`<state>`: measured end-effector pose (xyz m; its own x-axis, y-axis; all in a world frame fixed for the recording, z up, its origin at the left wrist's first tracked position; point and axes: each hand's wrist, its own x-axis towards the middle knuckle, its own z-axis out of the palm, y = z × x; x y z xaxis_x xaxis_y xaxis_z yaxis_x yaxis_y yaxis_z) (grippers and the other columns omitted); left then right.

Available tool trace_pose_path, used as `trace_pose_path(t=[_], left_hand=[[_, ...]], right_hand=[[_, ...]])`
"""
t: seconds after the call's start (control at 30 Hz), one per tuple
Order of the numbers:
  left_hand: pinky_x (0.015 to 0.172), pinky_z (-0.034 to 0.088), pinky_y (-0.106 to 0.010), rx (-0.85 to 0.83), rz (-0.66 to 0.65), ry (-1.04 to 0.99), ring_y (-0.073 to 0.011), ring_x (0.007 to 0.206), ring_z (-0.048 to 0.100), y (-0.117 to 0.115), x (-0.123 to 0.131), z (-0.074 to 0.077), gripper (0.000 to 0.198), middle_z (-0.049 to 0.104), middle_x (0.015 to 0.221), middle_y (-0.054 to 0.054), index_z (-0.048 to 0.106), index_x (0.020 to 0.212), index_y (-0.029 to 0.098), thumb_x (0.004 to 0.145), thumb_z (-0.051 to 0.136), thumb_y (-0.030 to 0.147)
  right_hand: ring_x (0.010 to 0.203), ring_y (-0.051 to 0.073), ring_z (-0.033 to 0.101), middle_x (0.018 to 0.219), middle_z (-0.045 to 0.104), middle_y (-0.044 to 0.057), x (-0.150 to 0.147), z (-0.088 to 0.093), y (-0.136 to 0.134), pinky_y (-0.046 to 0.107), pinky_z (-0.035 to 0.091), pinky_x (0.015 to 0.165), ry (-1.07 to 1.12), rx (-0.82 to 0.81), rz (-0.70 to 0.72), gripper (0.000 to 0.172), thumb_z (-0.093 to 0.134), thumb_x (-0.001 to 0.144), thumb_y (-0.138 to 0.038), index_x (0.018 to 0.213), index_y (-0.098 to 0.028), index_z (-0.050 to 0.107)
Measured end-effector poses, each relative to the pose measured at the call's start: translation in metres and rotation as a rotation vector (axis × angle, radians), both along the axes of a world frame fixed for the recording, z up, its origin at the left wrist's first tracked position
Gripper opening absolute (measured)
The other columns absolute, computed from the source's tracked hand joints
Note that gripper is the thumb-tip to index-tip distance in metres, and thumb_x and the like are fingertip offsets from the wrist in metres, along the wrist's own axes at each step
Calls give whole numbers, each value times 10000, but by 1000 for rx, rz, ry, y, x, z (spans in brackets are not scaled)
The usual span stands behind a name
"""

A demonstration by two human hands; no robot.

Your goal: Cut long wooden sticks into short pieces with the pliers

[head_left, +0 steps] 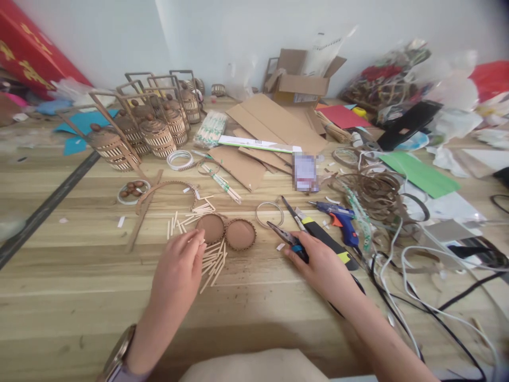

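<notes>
My right hand (316,257) is wrapped around pliers (284,236) with dark and blue handles, their jaws pointing up and left. My left hand (183,260) is closed in a pinch beside two round brown discs with notched rims, the left disc (210,228) and the right disc (240,234). What its fingertips hold, if anything, is too small to make out. Short pale wooden sticks (214,265) lie loose just right of that hand, and more sticks (175,225) are scattered beyond it. Between the discs and the pliers lies a thin pale ring (269,214).
A blue glue gun (344,223) and a black-yellow tool (326,241) lie right of my right hand, near tangled cables (401,276). Several lidded miniature buckets (157,137) stand at back left. Cardboard sheets (274,124) lie centre back; coiled brown strips (371,193) sit right.
</notes>
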<state>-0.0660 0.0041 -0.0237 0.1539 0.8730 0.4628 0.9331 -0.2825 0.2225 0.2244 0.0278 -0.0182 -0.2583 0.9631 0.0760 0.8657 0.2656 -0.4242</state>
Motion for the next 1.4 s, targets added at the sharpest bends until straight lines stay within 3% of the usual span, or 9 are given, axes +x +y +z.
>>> trace_pose_path(t=[0.23, 0.4, 0.5, 0.63, 0.73, 0.83, 1.07, 1.27, 1.4], left_hand=[[710, 525, -360, -138, -134, -2, -226, 776, 640, -7, 21, 4, 306, 687, 758, -55, 575, 752, 195, 979, 372, 170], [640, 509, -360, -189, -192, 17, -226, 697, 633, -7, 40, 2, 272, 667, 706, -45, 568, 718, 192, 935, 425, 112], [727, 530, -385, -219, -254, 11, -242, 806, 664, -8, 50, -4, 252, 713, 803, -66, 626, 799, 181, 922, 432, 76], [996, 465, -416, -213, -382, 61, -244, 1175, 594, -8, 59, -20, 284, 693, 1211, -90, 666, 1040, 170, 911, 446, 46], [1023, 443, -436, -266, -381, 158, -266, 1227, 569, -5, 61, -28, 262, 650, 1298, -99, 693, 1017, 169, 916, 470, 76], [1010, 451, -433, -331, -371, 210, -270, 1212, 582, -2, 60, -27, 265, 655, 1290, -108, 702, 1035, 168, 919, 476, 91], [950, 493, -416, -331, -266, 212, -267, 1183, 606, 0, 55, -28, 320, 645, 1303, -122, 689, 1116, 165, 899, 482, 55], [910, 517, -464, -253, -163, 191, -298, 1181, 614, 7, 44, -35, 299, 657, 1277, -142, 714, 1014, 165, 955, 426, 111], [928, 516, -485, -197, -129, 194, -330, 1222, 581, 5, 39, -34, 279, 653, 1276, -166, 707, 992, 119, 958, 430, 129]], right_hand=[[940, 270, 687, 1033, 722, 109, -2, 4, 6, 349, 522, 782, -53, -63, -28, 224, 503, 911, -260, 1099, -181, 595], [999, 263, 660, 1073, 701, 146, -22, 23, 33, 333, 491, 839, -239, -62, 18, 254, 495, 899, -125, 1140, -127, 574], [1013, 269, 643, 1049, 698, 132, -50, 33, 63, 335, 486, 836, -267, -28, 67, 222, 524, 894, -129, 1106, -141, 590], [1003, 246, 641, 1050, 686, 112, -97, 30, 106, 357, 504, 851, -301, 1, 114, 177, 530, 925, -142, 1086, -133, 604], [1018, 225, 629, 1174, 632, 83, -127, 19, 133, 432, 527, 873, -325, -1, 117, 274, 577, 953, -314, 1177, -157, 593], [1027, 231, 626, 1224, 604, 91, -143, 9, 151, 443, 540, 863, -350, -41, 101, 329, 600, 942, -337, 1220, -162, 579], [1008, 224, 632, 1215, 609, 87, -138, 7, 161, 428, 550, 843, -361, -218, 94, 318, 593, 946, -329, 1220, -167, 577], [1010, 220, 630, 1220, 607, 85, -128, 15, 153, 423, 549, 846, -331, -296, 108, 304, 588, 950, -330, 1214, -179, 582], [906, 192, 648, 1074, 659, 65, -113, 23, 140, 367, 546, 779, -286, -285, 107, 237, 583, 947, -333, 1097, -154, 624]])
